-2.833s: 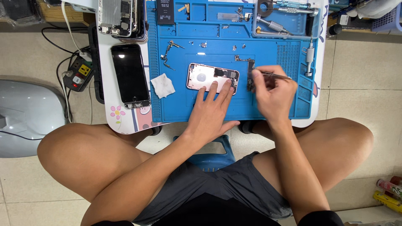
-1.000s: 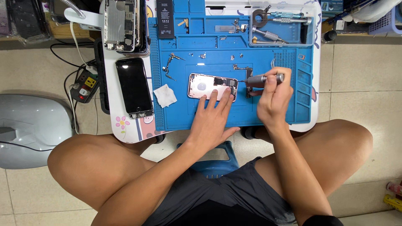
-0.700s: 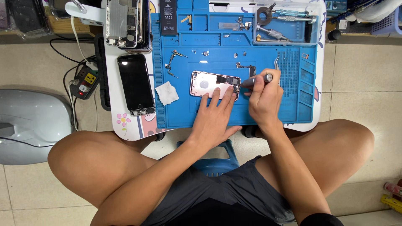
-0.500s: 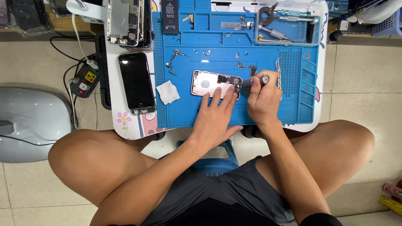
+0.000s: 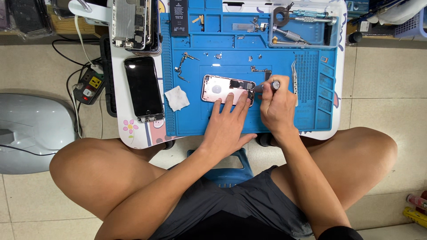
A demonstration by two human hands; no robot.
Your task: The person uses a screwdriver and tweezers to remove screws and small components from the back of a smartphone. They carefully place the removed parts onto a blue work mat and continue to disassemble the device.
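Observation:
An opened pink phone housing lies flat on the blue repair mat. My left hand rests on the mat with its fingers spread, and the fingertips press on the housing's near edge. My right hand grips a small screwdriver, whose tip touches the housing's right end. Silver tweezers lie on the mat just right of that hand.
A black phone screen lies left of the mat, a white cloth scrap beside it. Small screws, a flex cable, a battery and a tool tray sit at the mat's far side. A power strip lies on the floor.
My right hand put down the tweezers, took up a screwdriver and brought its tip left to the housing's right end. My left hand stayed on the housing.

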